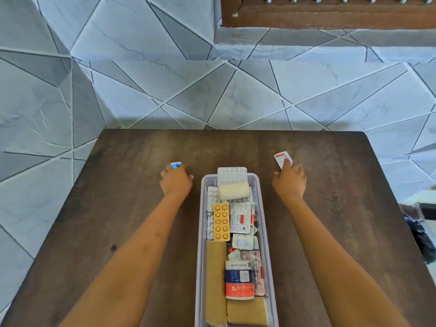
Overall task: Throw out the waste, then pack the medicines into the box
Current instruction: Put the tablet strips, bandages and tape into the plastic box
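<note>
A long clear plastic box (266, 232) stands in the middle of the dark wooden table (118, 197), filled with blister strips, a yellow pill strip (221, 221), a cream bandage roll (233, 191), brown packets and a blue-and-red carton (238, 284). My left hand (176, 181) rests left of the box's far end, its fingers on a small blue-and-white packet (176, 164). My right hand (289, 181) lies right of the box, fingertips on a small red-and-white strip (281, 158).
The table's far edge meets a grey tiled wall (212, 95). A brown wooden frame (330, 13) is at the top right. Dark objects (420, 237) sit on the floor beyond the table's right edge.
</note>
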